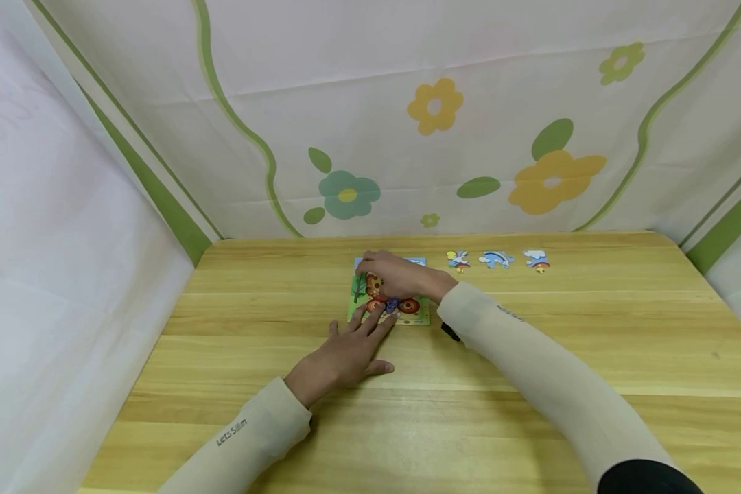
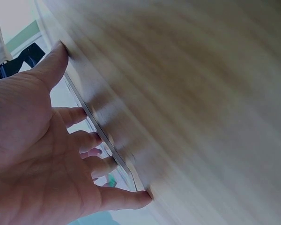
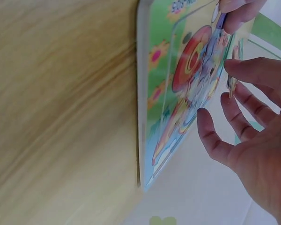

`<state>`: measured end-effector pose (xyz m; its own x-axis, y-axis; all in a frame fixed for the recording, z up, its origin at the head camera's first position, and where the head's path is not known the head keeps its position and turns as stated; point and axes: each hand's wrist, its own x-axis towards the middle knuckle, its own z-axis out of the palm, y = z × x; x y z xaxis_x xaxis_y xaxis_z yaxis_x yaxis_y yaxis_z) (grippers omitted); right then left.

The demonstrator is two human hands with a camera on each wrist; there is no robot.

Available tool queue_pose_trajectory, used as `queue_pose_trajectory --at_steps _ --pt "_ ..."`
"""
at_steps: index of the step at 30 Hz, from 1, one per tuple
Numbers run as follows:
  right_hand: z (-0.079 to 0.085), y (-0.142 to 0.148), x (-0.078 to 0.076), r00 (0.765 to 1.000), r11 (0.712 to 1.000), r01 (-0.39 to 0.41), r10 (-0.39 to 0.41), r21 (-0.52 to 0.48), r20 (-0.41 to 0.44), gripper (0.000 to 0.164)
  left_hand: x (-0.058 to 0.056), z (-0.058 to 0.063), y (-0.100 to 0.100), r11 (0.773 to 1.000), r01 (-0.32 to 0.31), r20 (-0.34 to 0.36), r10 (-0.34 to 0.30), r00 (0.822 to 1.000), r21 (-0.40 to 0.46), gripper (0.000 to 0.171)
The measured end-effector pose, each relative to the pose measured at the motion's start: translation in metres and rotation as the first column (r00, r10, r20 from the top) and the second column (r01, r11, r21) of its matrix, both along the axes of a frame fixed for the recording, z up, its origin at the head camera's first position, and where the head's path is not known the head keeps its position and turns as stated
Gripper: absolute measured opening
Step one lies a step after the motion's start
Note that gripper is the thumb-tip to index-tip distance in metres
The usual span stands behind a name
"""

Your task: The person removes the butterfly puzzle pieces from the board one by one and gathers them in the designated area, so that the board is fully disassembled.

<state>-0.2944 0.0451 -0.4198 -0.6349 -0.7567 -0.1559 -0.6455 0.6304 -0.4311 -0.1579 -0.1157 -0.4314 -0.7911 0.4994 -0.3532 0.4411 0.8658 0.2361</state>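
Observation:
A jigsaw puzzle board (image 1: pixel 423 317) with a red-winged butterfly picture lies flat near the far side of the table. My left hand (image 1: pixel 346 353) is spread out, its fingertips on the near edge of the board and its thumb on the tabletop. Above the board's left half, my right hand (image 1: pixel 401 274) pinches a small puzzle piece (image 3: pixel 232 84) between thumb and fingers. That piece is seen nearly edge-on in the right wrist view, and in the head view the hand hides it. Part of the board's upper half is covered by the right hand too.
Three loose puzzle pieces lie in a row right of the board: a left one (image 1: pixel 459 259), a rainbow-patterned middle one (image 1: pixel 496 259) and a right one with a cloud (image 1: pixel 536 259). A flower-printed curtain (image 1: pixel 358 103) rises behind the wooden table (image 1: pixel 593 329).

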Motion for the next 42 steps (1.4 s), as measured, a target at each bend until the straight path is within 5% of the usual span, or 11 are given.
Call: queue_pose_trajectory --at_steps 16,42 --pt "0.006 0.036 -0.004 0.994 0.996 -0.013 0.004 -0.086 -0.110 0.051 0.000 0.001 0.000 1.000 0.004 -0.009 -0.004 1.000 0.005 0.079" --pt "0.012 0.130 0.003 0.989 0.987 0.077 -0.094 -0.142 -0.111 0.055 -0.001 0.000 -0.001 1.000 -0.004 -0.010 0.004 1.000 0.030 0.080"
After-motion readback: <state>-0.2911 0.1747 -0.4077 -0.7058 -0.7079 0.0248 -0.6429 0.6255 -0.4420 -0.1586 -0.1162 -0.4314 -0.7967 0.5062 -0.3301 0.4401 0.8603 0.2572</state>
